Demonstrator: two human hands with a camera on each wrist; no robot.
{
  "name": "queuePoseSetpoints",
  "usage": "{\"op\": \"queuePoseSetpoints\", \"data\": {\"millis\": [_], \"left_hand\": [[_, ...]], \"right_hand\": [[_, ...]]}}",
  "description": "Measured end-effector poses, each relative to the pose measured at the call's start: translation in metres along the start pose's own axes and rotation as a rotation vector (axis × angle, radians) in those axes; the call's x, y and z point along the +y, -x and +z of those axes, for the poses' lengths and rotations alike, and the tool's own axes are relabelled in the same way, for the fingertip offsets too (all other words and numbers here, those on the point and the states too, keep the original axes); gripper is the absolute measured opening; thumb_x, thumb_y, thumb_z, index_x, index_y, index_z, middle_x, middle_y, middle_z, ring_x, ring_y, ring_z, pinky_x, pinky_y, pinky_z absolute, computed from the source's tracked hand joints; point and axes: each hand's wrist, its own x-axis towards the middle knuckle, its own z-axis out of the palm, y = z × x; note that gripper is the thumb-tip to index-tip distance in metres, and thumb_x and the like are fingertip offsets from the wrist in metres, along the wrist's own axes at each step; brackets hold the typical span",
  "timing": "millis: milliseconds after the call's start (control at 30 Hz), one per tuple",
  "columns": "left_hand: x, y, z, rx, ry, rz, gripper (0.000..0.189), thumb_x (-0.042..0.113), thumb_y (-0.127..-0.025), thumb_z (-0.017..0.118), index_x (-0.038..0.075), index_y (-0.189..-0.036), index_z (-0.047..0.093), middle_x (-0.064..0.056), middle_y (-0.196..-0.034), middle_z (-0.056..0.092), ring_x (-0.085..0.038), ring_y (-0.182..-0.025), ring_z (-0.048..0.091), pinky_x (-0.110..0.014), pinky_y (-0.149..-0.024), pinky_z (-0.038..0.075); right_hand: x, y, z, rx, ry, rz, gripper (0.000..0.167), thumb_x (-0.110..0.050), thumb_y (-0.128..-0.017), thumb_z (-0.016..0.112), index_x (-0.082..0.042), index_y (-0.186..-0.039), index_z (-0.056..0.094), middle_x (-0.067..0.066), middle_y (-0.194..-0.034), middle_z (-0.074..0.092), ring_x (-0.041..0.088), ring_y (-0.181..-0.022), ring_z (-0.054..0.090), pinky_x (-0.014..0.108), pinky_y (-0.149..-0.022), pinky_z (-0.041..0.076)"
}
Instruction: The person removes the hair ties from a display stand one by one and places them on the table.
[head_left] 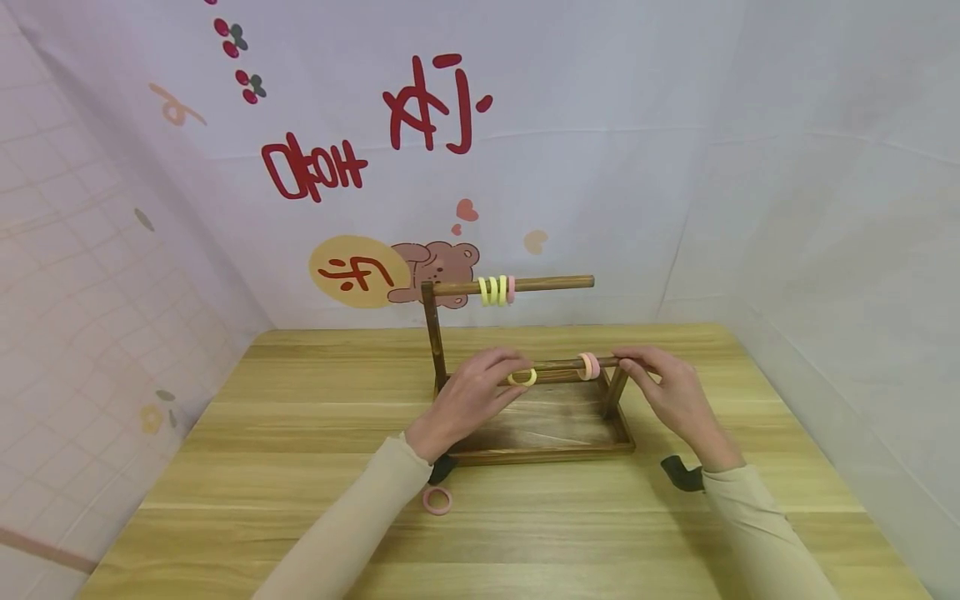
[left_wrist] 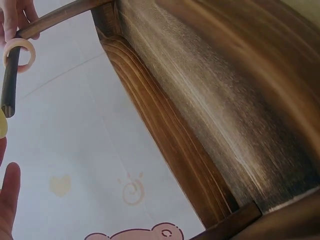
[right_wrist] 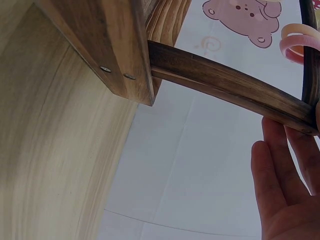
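Note:
My left hand (head_left: 474,390) pinches a yellow ring (head_left: 533,377) at the free left end of the wooden rack's lower rod (head_left: 558,365). In the left wrist view, a yellow edge (left_wrist: 2,126) shows just off that rod's tip. My right hand (head_left: 672,393) grips the top of the right post (head_left: 617,392), where the lower rod joins it; its fingers (right_wrist: 280,160) lie against the far side of the post. A pink ring (head_left: 595,365) and a peach ring (head_left: 582,367) hang side by side on the lower rod, near my right hand.
The upper rod (head_left: 555,282) carries several yellow rings (head_left: 492,292) and one pink ring (head_left: 511,290). A loose pink ring (head_left: 437,501) lies on the table (head_left: 300,467), left of the rack's tray base (head_left: 540,457). A printed cloth (head_left: 600,167) hangs behind.

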Motion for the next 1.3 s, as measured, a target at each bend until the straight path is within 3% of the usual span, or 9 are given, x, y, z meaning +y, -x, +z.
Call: {"op": "queuePoseSetpoints", "data": {"millis": [100,333,567,800,1300], "left_hand": [[0.001,0.004,-0.002,-0.001,-0.004,0.013,0.034,0.013,-0.088,0.085,0.008,-0.12,0.074,-0.004,-0.119,0.07,-0.017,-0.108,0.067,-0.027,-0.096,0.054],[0.003,0.014,-0.007,-0.016,-0.015,0.032,0.036,0.012,-0.086,0.087,0.008,-0.119,0.074,-0.005,-0.12,0.07,-0.019,-0.112,0.066,-0.03,-0.099,0.054],[0.005,0.023,-0.015,-0.058,-0.003,0.032,0.035,0.012,-0.088,0.085,0.009,-0.121,0.073,-0.004,-0.121,0.069,-0.018,-0.115,0.065,-0.028,-0.103,0.051],[0.007,0.029,-0.02,-0.084,0.002,0.046,0.033,0.01,-0.089,0.084,0.008,-0.12,0.073,-0.003,-0.12,0.069,-0.017,-0.113,0.064,-0.027,-0.102,0.052],[0.008,0.044,-0.029,-0.136,0.003,0.073,0.042,0.009,-0.083,0.088,0.009,-0.123,0.073,-0.003,-0.118,0.071,-0.017,-0.11,0.066,-0.028,-0.096,0.054]], "right_hand": [[0.001,0.0,0.0,0.006,0.0,-0.002,0.022,0.001,-0.094,0.073,-0.009,-0.114,0.077,0.004,-0.105,0.077,0.024,-0.093,0.073,0.028,-0.08,0.055],[0.001,0.0,0.0,0.005,-0.004,0.001,0.023,0.0,-0.095,0.072,-0.01,-0.114,0.077,0.004,-0.106,0.077,0.024,-0.094,0.073,0.033,-0.079,0.055],[0.001,0.0,-0.001,0.002,-0.007,0.007,0.022,-0.001,-0.096,0.072,-0.011,-0.115,0.077,0.004,-0.107,0.077,0.024,-0.093,0.072,0.029,-0.08,0.054],[0.0,0.0,-0.001,-0.007,-0.006,0.015,0.021,-0.002,-0.096,0.072,-0.01,-0.114,0.077,0.005,-0.108,0.077,0.025,-0.095,0.072,0.04,-0.079,0.056],[-0.003,0.0,-0.001,0.005,-0.011,0.008,0.022,-0.001,-0.095,0.073,-0.01,-0.114,0.077,0.005,-0.108,0.077,0.025,-0.094,0.072,0.029,-0.08,0.054]]}}
